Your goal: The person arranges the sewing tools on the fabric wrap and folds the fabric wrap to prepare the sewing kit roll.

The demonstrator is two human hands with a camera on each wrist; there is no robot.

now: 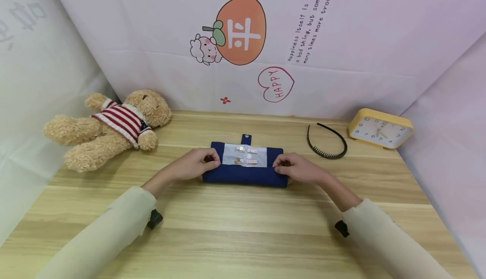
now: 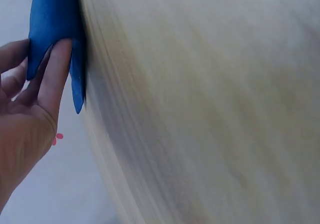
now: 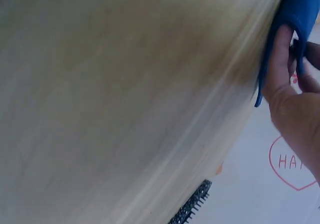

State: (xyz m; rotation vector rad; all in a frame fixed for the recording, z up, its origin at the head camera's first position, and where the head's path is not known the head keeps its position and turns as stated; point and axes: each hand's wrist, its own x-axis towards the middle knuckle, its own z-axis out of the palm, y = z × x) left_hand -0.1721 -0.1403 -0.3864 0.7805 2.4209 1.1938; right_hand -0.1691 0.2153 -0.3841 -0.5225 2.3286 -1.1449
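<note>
A dark blue fabric organizer (image 1: 244, 175) lies partly folded at the middle of the table, its near part turned over toward the back. On its light grey inner panel (image 1: 229, 152) sit several small pale clips (image 1: 252, 161). A strap (image 1: 247, 139) with a metal snap points to the back wall. My left hand (image 1: 191, 164) pinches the folded edge at the left end. At the right end, my right hand (image 1: 301, 168) pinches the same edge. Both wrist views show the blue fabric (image 2: 54, 13) bent over a finger, with the other fingers on its outer side.
A teddy bear (image 1: 119, 121) in a striped shirt lies at the back left. To the right are a black toothed headband (image 1: 328, 156) and a yellow alarm clock (image 1: 381, 128). A printed cloth (image 1: 152, 26) hangs behind the wooden table (image 1: 243, 228).
</note>
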